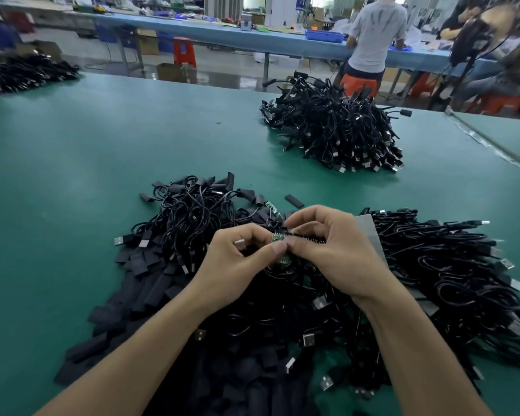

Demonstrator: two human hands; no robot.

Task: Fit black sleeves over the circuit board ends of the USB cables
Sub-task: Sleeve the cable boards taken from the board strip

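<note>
My left hand (239, 261) pinches a small green circuit board (277, 237) at the end of a USB cable, thumb and fingers curled round it. A silver USB plug (240, 244) shows inside that hand. My right hand (327, 253) grips a black sleeve (308, 238) whose open end meets the board. A second green board (284, 260) peeks out just below the thumbs. Both hands hover over a heap of black cables (192, 217) and loose black sleeves (150, 283).
The green table (102, 151) carries a second cable pile (333, 127) at the back right, another (451, 265) at the right and one (24, 72) at the far left. A lone sleeve (294, 201) lies beyond my hands. A person (373, 40) stands at a blue bench behind.
</note>
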